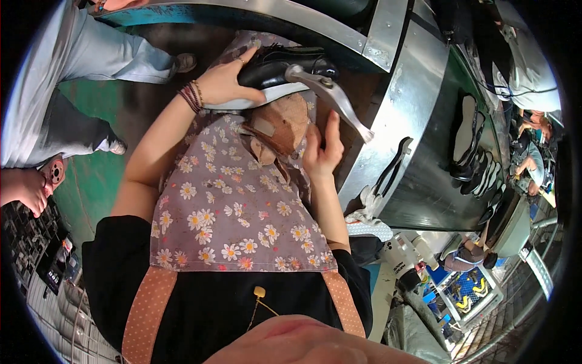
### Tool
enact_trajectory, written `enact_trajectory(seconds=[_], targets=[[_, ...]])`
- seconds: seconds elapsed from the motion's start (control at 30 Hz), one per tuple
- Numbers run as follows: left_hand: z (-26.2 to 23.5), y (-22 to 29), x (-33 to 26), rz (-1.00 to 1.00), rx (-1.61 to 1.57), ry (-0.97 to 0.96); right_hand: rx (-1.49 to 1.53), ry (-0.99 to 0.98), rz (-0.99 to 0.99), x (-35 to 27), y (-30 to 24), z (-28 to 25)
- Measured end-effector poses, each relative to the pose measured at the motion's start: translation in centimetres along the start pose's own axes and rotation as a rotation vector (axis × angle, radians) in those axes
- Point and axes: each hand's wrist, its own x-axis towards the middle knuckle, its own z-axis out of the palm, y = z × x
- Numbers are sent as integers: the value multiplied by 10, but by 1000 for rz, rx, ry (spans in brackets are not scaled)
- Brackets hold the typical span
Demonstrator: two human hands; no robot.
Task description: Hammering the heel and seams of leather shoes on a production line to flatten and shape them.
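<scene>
The metal bench [419, 70] curves along my far and right sides, and my flowered apron [212, 203] covers my lap. At the lap's far edge is the black shoe [271, 71], its length running left to right and its pale sole [286, 96] on the near side. It extends rightward from my left hand [225, 84], which is closed around its left part, thumb along the pale edge and fingers over the black upper.

Just to the near side of the shoe, a brown leather piece [290, 121] rests on the apron. My right hand [322, 151] is right of that leather, its index finger and thumb raised and apart; I cannot tell whether the curled fingers hold anything.

The silver tool [335, 94] slants from its far-left head, in front of the shoe's right part, to its near-right tip. Of my 2 hands, the right is nearer to its shaft, on the near side; whether they touch, I cannot tell.
</scene>
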Motion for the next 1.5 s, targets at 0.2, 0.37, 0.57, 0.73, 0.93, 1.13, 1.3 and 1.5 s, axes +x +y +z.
enact_trajectory(seconds=[0.2,0.37,0.57,0.73,0.93,1.13,1.3,1.5], targets=[[-10,3,-9,-42,-133,-156,22,63,-111,24,-25,-11],[-3,3,-14,-3,-53,-64,-178,-582,214,33,-34,-23],[5,4,-16,32,43,-54,-111,-234,-107,24,-30,-17],[11,19,-23,-26,180,6,-97,-338,28,36,-35,-27],[26,17,-27,17,235,128,-253,-469,25,48,-37,-14],[21,17,-27,13,259,104,-151,-383,23,56,-48,-17],[21,17,-25,-21,219,58,-229,-629,169,62,-47,-19],[7,11,-20,-56,99,-28,-111,-270,-14,25,-24,-16]])
